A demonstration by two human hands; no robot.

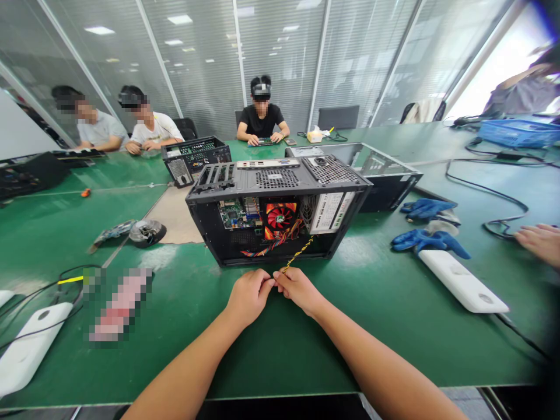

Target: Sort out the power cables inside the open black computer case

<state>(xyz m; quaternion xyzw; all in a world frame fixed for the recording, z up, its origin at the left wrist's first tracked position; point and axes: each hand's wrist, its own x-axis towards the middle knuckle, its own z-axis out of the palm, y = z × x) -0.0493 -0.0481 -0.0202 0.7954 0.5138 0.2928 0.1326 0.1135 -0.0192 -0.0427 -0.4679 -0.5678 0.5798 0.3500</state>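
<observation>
We held the cable [299, 253] in front of the open case [280, 181], which stood on the green table [175, 326] with its port strip [268, 164] facing up. Our right hand [300, 289] was clamped on the yellow-and-black twisted cable between thumb and fingers. Our left hand [250, 294] had its thumb and forefinger together at the cable's lower end, beside the right fingertips; we could not tell what lay between them. The cable ran up to the case interior, below the power supply [335, 213].

The power supply carried a white label with dark print and green marks, too small to read. The red fan [280, 216] bore a hub emblem, also illegible. The board [240, 214] sat left of the fan. Blue gloves [431, 238] lay to the right, near a white unit [464, 281].
</observation>
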